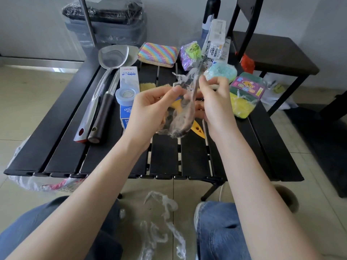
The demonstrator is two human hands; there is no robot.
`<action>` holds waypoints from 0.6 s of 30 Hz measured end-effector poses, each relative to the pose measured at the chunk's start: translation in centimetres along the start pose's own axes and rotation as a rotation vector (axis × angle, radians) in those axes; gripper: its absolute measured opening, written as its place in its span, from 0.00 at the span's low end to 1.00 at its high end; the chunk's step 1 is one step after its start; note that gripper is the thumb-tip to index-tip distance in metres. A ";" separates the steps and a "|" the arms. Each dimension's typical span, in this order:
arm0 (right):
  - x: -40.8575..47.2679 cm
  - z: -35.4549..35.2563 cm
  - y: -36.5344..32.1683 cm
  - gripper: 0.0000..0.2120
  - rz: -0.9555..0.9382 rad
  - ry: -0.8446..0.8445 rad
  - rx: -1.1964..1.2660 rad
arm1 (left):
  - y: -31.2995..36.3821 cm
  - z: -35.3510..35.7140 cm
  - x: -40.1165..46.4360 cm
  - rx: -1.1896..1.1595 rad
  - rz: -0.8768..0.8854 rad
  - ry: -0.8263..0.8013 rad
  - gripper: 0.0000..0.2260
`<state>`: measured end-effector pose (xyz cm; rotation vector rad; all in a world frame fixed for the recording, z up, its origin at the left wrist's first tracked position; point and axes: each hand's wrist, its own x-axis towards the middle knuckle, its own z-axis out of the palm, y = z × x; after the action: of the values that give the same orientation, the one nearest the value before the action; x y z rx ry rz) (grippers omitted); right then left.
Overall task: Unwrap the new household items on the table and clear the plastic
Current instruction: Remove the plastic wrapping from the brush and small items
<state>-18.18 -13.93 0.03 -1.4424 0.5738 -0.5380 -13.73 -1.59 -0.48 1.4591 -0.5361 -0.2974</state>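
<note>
Sitting at the low table, we see loose clear plastic (pixel 165 218) lying crumpled on the tiled floor between our knees, with more bagged plastic (pixel 32 182) under the table's near left corner. Above the black slatted table (pixel 165 156) we hold a dark wooden spoon (pixel 185 115), bowl end down and handle tilting up and away, with its clear wrapper (pixel 180 81) bunched round it. Our left hand (pixel 150 109) curls round the wrapped bowl, thumb pinching the film near the top. Our right hand (pixel 214 102) pinches the film and handle on the other side, fingers curled. A yellow plastic piece (pixel 197 126) lies on the slats just beneath the spoon.

To the left lie a steel spatula (pixel 110 61) and a dark-handled tool (pixel 101 117) side by side, next to a white-and-blue carton with a tape roll (pixel 125 94). To the right sits a wrapped yellow-green sponge pack (pixel 244 98), and beyond it a pale blue scrubber (pixel 220 72). At the far edge rest a rainbow-striped sponge (pixel 157 54), a wrapped green-and-purple item (pixel 189 53) and a printed packet (pixel 216 42). Behind stands a black chair (pixel 272 53).
</note>
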 end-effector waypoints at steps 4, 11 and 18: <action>-0.5 0.6 -0.3 0.14 -0.013 -0.199 -0.068 | -0.4 0.0 0.2 -0.065 0.021 0.057 0.08; -0.8 0.4 0.1 0.14 -0.067 -0.278 -0.233 | -0.7 -0.5 0.3 -0.081 0.035 0.114 0.08; -0.3 0.1 -0.3 0.06 0.162 -0.207 0.222 | 0.3 -1.3 0.6 -0.169 0.003 0.159 0.10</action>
<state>-18.36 -13.66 0.34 -1.2110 0.4462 -0.3085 -12.60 -0.77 -0.10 1.3049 -0.3760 -0.2166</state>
